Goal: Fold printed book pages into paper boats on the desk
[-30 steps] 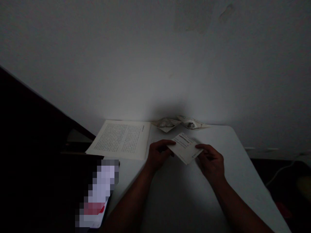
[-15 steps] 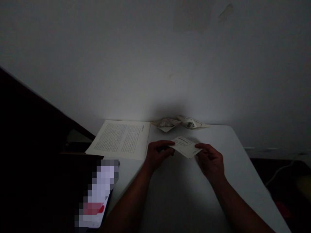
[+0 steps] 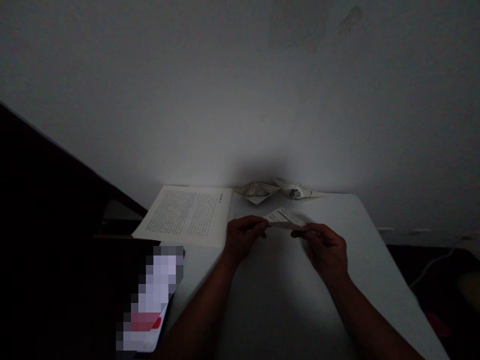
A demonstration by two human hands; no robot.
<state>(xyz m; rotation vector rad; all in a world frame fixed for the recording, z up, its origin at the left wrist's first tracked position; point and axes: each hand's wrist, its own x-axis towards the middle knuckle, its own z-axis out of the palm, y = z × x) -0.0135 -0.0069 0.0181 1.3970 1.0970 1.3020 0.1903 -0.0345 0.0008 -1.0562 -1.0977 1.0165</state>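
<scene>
A small folded sheet of printed paper [image 3: 287, 219] is held between both hands, just above the table. My left hand [image 3: 243, 237] pinches its left corner between thumb and fingers. At the opposite corner, my right hand [image 3: 325, 245] pinches it in the same way. The near part of the paper is bent up, and its far part forms a printed triangle. Just beyond it, two folded paper boats [image 3: 257, 191] rest side by side against the wall, the right-hand boat [image 3: 298, 191] slightly behind the left one.
A stack of printed pages [image 3: 183, 215] lies at the table's back left. A phone [image 3: 153, 305] with a blurred screen is at the left edge of the white table [image 3: 375, 280]. The wall [image 3: 225, 100] rises directly behind. A pale cable [image 3: 431, 265] hangs at the right.
The paper's near corner, which lay flat and pointed toward me, is now folded upward. Both hands stay on its side corners, and the right fingers have closed in slightly. The boats are unmoved.
</scene>
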